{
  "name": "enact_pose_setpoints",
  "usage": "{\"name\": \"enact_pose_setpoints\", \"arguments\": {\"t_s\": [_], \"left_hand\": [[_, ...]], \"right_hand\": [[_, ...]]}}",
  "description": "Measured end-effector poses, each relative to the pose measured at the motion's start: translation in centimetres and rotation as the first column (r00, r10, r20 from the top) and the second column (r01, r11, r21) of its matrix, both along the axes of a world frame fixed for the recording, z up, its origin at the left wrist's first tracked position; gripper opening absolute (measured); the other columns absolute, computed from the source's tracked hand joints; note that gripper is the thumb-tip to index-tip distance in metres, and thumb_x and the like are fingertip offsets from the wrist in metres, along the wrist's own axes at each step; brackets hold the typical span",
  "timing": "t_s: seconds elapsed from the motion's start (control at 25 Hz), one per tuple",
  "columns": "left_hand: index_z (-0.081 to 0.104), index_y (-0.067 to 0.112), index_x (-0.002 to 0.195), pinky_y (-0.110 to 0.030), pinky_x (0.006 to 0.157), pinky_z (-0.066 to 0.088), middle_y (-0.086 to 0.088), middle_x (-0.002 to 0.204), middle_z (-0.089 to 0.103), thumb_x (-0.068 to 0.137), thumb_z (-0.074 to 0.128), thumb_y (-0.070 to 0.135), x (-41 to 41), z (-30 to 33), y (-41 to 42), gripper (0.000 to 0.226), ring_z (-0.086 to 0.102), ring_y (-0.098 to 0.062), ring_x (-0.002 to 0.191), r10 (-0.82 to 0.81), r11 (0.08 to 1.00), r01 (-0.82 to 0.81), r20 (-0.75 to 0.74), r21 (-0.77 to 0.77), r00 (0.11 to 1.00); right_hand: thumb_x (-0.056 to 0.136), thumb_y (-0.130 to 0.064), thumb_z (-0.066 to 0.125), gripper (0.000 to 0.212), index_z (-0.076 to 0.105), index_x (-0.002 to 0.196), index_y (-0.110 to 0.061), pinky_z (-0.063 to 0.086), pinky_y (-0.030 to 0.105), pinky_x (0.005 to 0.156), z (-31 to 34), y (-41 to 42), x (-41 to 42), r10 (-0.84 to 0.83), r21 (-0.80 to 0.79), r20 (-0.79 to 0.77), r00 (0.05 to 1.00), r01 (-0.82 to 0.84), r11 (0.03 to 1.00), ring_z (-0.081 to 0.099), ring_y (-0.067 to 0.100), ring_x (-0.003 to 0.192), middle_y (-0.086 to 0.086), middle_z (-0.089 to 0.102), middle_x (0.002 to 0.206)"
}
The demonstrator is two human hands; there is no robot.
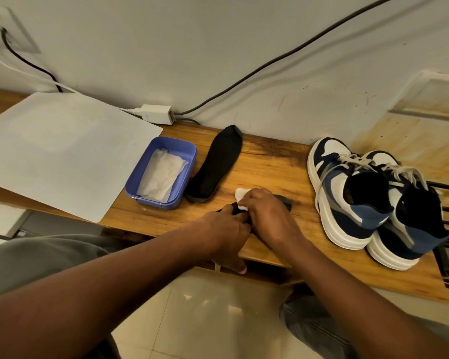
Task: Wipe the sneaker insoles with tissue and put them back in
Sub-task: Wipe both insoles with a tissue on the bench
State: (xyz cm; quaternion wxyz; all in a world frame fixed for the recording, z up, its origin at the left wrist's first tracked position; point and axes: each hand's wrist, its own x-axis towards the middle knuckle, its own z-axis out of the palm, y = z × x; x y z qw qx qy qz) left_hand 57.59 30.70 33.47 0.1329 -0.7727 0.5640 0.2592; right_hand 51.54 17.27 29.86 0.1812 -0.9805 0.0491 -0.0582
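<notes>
The insole being wiped (287,200) lies flat near the front edge of the wooden bench (270,161), long axis running roughly left-right, mostly hidden under both hands. Left hand (226,226) pinches its near end while the right hand (266,211) presses a white tissue (241,194) onto it, fingers curled. The second insole (215,165) points toward the wall, between a purple box of tissues (186,161) and the hands; the sneakers (368,200) sit off right, heels toward the camera.

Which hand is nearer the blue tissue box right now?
The left. The left hand holds the near end of the insole being wiped, just right of the blue tissue box. The right hand, pressing a tissue on that insole, sits farther right, toward the sneakers.
</notes>
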Motion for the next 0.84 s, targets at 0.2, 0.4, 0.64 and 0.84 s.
{"name": "enact_pose_setpoints", "arguments": {"t_s": [0.2,0.4,0.64,0.84], "left_hand": [[0.035,0.021,0.153,-0.049,0.105,0.044,-0.001,0.17,0.006,0.086,0.064,0.064,0.0,0.3,0.0,0.084,0.023,-0.035,0.146,0.015,0.999,-0.015,0.002,0.042,1.0],[0.033,0.022,0.154,-0.049,0.107,0.042,0.0,0.17,0.005,0.087,0.064,0.064,-0.1,0.7,-0.3,0.085,0.021,-0.034,0.148,0.019,0.998,-0.019,-0.002,0.061,1.0],[0.031,0.022,0.155,-0.05,0.108,0.041,0.001,0.17,0.004,0.087,0.064,0.065,-0.1,1.1,-0.6,0.087,0.019,-0.035,0.149,0.032,0.996,-0.031,-0.006,0.087,0.999],[0.03,0.022,0.156,-0.049,0.107,0.041,0.001,0.17,0.004,0.087,0.063,0.065,-0.1,1.0,-0.6,0.088,0.02,-0.034,0.149,0.035,0.996,-0.034,-0.011,0.079,0.999]], "right_hand": [[0.083,0.001,0.063,0.04,0.068,0.12,-0.015,0.051,0.035,0.086,-0.1,-6.0,-1.3,-0.209,-0.214,-0.073,0.975,0.189,0.958,0.055,0.023,0.109,0.005,0.063,0.118],[0.088,0.0,0.06,0.029,0.072,0.112,-0.01,0.052,0.036,0.083,0.4,-4.5,-2.8,-0.139,-0.094,0.104,0.985,0.149,0.984,0.057,0.023,0.104,0.006,0.065,0.109],[0.088,0.003,0.06,0.029,0.072,0.113,-0.006,0.052,0.037,0.087,0.2,-6.2,-3.8,-0.212,-0.133,0.113,0.971,0.227,0.965,0.057,0.027,0.107,0.01,0.064,0.114],[0.088,0.002,0.059,0.026,0.074,0.107,-0.007,0.05,0.032,0.085,1.8,-5.6,-3.4,-0.144,-0.046,0.215,0.966,0.157,0.986,0.059,0.024,0.102,0.007,0.065,0.106]]}}
